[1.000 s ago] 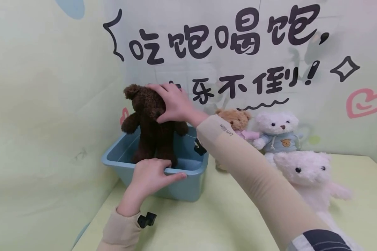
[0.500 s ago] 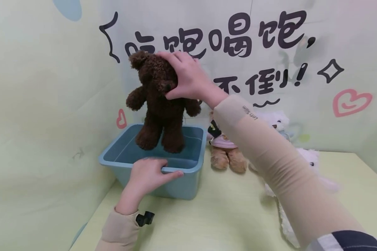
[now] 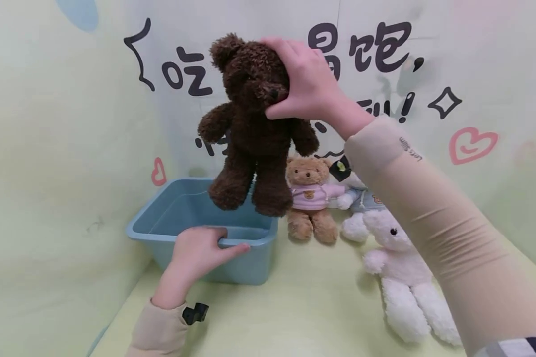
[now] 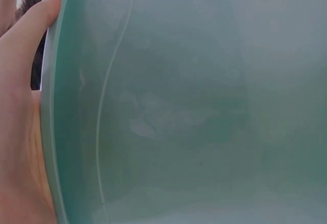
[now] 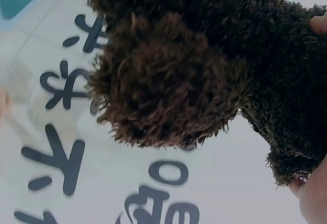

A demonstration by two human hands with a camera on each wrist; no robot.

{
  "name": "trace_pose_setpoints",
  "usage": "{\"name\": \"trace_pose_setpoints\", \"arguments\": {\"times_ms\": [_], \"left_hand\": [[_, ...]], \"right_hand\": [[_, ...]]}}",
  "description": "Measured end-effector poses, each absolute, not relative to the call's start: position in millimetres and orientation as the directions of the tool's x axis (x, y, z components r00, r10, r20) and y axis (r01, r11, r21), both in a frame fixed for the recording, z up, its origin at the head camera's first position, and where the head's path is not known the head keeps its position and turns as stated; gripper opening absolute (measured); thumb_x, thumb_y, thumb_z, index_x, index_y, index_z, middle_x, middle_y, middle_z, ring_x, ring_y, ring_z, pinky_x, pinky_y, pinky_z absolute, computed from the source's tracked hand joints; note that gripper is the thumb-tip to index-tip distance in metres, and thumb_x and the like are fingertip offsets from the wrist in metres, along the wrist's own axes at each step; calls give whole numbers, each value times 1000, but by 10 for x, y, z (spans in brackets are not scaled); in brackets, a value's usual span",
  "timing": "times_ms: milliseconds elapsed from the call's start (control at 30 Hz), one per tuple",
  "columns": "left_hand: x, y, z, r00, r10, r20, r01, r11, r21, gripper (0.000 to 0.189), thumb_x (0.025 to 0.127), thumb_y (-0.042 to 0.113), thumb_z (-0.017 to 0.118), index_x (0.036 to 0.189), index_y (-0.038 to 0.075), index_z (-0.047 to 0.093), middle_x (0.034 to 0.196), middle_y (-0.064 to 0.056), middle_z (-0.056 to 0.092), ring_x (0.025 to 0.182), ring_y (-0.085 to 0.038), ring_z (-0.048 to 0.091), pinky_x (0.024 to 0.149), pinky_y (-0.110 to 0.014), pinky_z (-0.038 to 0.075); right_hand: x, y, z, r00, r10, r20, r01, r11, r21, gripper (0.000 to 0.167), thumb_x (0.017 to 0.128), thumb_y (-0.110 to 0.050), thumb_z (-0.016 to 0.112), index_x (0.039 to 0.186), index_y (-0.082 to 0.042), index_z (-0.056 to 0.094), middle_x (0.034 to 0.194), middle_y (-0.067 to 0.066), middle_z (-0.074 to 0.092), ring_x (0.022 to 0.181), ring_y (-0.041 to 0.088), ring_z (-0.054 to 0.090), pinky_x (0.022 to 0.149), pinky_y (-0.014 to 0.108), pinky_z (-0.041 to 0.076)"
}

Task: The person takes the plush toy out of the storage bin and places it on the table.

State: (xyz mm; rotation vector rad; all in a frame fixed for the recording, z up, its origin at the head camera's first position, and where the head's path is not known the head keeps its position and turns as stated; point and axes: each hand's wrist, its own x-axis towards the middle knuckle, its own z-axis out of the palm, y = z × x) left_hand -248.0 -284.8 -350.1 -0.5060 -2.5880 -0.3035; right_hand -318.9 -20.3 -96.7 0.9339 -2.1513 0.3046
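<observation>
A dark brown teddy bear (image 3: 263,129) hangs upright in the air, its feet over the right part of a blue plastic tub (image 3: 254,260). My right hand (image 3: 308,82) grips it by the head, thumb at the muzzle and fingers over the top. In the right wrist view, brown fur (image 5: 163,81) fills much of the picture. At the tub's near rim, my left hand (image 3: 198,250) holds on with fingers over the edge and thumb along the outside. The left wrist view shows the tub's outer wall (image 4: 179,106) close up beside that hand's thumb (image 4: 30,24).
Right of the tub sits a tan teddy bear (image 3: 310,220) in a pink hoodie. Beside it, a white bear in a blue hoodie (image 3: 362,201) is partly behind my right sleeve. A white plush toy (image 3: 404,287) sits nearer. Behind stands a printed wall (image 3: 183,134).
My right hand has lifted the brown teddy bear up out of the tub and moved it to the right. The left hand has stayed on the rim.
</observation>
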Motion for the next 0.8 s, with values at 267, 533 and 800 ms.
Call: {"name": "trace_pose_setpoints", "arguments": {"times_ms": [267, 533, 800], "left_hand": [[-2503, -2896, -3510, -840, 288, 459, 383, 915, 128, 66, 75, 81, 52, 57, 21, 32, 52, 9, 24, 45, -11, 22, 44, -31, 19], [-2521, -2971, -3536, -844, 291, 451, 373, 922, 102, 64, 77, 79, 54, 59, 21, 34, 53, 8, 26, 46, -11, 25, 44, -31, 21], [-2526, -2967, -3553, -845, 292, 449, 370, 924, 94, 64, 77, 78, 55, 59, 21, 35, 53, 8, 25, 46, -11, 23, 44, -31, 21]], "right_hand": [[-3083, 137, -1066, -383, -577, 722, -736, 663, 139, 98, 60, -36, 85, 144, -17, 39, 131, 11, 53, 121, 28, 47, 100, 47, 29], [-3045, 396, -1345, -331, -613, 718, -770, 615, 171, 98, 55, -35, 84, 141, -10, 43, 124, 14, 57, 116, 31, 51, 94, 52, 33], [-3021, 599, -1695, -343, -633, 694, -796, 588, 143, 99, 52, -35, 85, 139, -11, 44, 122, 12, 58, 112, 30, 52, 89, 52, 33]]}}
